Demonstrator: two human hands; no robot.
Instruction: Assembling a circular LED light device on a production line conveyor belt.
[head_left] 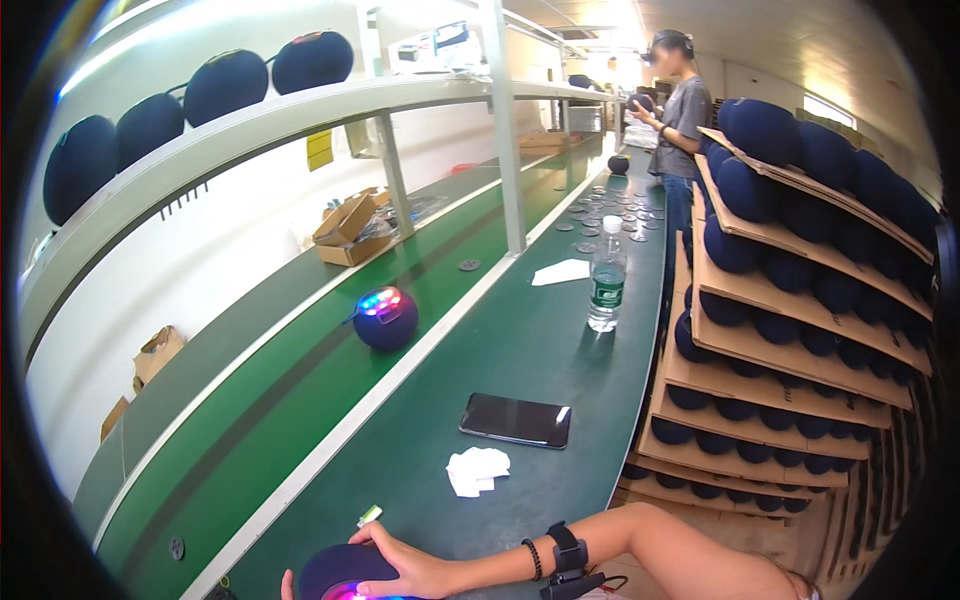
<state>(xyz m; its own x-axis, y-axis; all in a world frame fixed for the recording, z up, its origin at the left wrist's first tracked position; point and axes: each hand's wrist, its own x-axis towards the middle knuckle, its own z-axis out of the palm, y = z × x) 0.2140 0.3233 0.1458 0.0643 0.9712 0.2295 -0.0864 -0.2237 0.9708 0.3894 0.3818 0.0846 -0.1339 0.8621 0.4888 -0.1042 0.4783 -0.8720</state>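
Observation:
At the lower edge of the head view, a round dark-blue fabric speaker [335,572] glows with pink and blue lights on its face. My right hand [405,570] grips its right side, thumb on the lit part and a finger over the top. Only a finger of my left hand [287,585] shows, against the speaker's left side; the rest is cut off by the frame. A small green-and-white piece [370,516] is just beyond my right hand. Farther up the bench lie a crumpled white tissue [477,471] and a black phone [516,420].
Another lit speaker [386,318] sits on the green belt [250,400]. A water bottle [606,280] stands on the bench near scattered black discs [610,205]. Stacked cardboard layers [770,365] of speakers fill the right. A shelf [250,112] runs overhead; a person [682,120] stands at the far end.

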